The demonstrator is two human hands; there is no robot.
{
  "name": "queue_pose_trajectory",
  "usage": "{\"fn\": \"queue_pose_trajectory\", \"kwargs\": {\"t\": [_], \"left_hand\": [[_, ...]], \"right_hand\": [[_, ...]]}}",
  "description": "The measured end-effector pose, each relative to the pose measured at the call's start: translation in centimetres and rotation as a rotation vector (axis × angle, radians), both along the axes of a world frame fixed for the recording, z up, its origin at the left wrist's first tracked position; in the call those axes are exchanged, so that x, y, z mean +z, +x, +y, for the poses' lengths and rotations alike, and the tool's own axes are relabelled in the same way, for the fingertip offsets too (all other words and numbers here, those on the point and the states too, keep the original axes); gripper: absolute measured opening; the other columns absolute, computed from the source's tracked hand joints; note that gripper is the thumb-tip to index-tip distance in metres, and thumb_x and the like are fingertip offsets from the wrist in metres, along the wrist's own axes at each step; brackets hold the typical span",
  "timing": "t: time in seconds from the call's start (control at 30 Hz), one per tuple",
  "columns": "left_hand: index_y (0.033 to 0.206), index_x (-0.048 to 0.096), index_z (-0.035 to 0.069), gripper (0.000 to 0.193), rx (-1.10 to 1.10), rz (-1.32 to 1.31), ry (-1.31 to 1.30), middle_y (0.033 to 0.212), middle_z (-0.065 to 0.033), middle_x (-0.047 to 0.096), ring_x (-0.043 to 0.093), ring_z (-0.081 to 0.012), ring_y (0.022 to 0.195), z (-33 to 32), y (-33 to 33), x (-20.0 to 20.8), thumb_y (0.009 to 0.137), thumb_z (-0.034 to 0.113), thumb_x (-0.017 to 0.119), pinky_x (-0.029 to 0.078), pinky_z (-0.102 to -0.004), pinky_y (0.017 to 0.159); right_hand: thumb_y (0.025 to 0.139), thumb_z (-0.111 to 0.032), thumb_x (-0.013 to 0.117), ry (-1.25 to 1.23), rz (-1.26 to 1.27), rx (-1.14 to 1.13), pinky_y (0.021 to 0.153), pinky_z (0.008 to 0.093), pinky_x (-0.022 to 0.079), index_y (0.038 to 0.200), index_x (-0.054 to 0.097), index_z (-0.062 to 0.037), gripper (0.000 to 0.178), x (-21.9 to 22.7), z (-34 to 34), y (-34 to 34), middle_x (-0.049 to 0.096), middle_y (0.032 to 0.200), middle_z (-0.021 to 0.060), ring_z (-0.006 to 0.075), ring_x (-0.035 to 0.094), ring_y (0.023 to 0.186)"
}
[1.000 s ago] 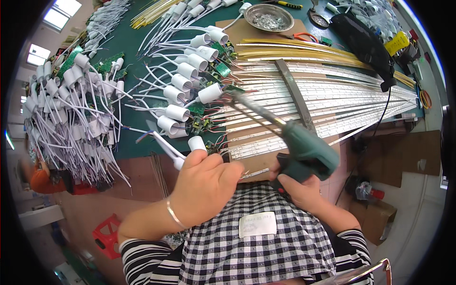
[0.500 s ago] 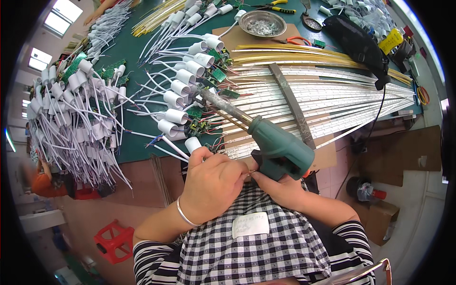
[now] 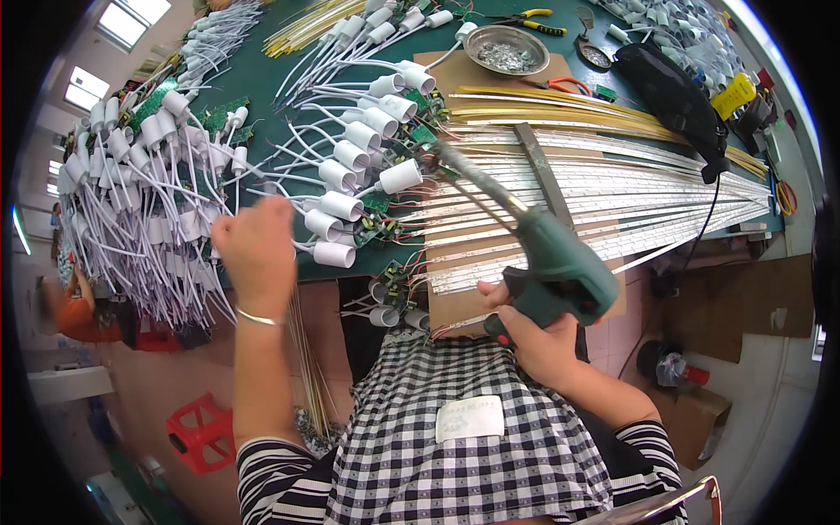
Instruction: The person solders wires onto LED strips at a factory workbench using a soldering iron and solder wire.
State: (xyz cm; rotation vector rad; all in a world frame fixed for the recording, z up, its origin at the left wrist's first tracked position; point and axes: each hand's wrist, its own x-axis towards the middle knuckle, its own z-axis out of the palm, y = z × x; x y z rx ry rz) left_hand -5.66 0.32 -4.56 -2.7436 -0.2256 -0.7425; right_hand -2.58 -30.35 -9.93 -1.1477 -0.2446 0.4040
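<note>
My right hand (image 3: 544,346) is wrapped round the handle of a green soldering gun (image 3: 564,262). Its long metal tip points up and left over a row of thin silver LED strips (image 3: 595,188). My left hand (image 3: 258,249) is raised at the left table edge, between the heaped white lamp caps and the row; its fingers are smeared by motion. White lamp caps (image 3: 352,156) with cables stand along the strips' left ends, joined by wires to small green circuit boards (image 3: 378,204). More caps (image 3: 383,316) hang at the edge close to my apron.
A large heap of white caps with cables (image 3: 131,184) fills the left side. A grey metal bar (image 3: 544,175) lies across the strips. Behind are a metal bowl of scraps (image 3: 506,50), yellow-handled pliers (image 3: 534,22) and a black bag (image 3: 669,92). A red stool (image 3: 201,431) stands on the floor.
My left hand has left the spot beside my right hand and swung up and left toward the cable heap. The soldering gun has shifted a little right and down. The view has turned slightly.
</note>
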Motion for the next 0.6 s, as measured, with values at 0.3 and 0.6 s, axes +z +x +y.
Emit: {"fn": "queue_pose_trajectory", "kwargs": {"t": [0.3, 0.6], "left_hand": [[0.085, 0.061, 0.015, 0.012, -0.426, 0.038, -0.196, 0.082, 0.0032, 0.06, 0.058, -0.0168, 0.086, -8.7, -1.5, -0.5, 0.074, 0.01, 0.061, 0.029, -0.0402, 0.086], [0.085, 0.062, 0.012, 0.015, -0.393, 0.235, -0.626, 0.079, 0.0009, 0.059, 0.056, -0.0198, 0.084, -11.0, -3.7, -3.5, 0.072, 0.011, 0.07, 0.029, -0.0404, 0.085]], "right_hand": [[0.081, 0.007, 0.055, 0.218, 0.032, 0.037, 0.112, 0.0485, 0.03, 0.14, 0.029, -0.0036, 0.065, -1.7, -0.7, 1.5, 0.037, 0.14, 0.0139, 0.0245, 0.037, 0.132], [0.077, 0.002, 0.06, 0.106, 0.047, 0.029, 0.108, 0.0566, 0.034, 0.143, 0.025, -0.0075, 0.076, -1.3, -1.1, 1.5, 0.029, 0.145, 0.0107, 0.0299, 0.036, 0.131]]}}
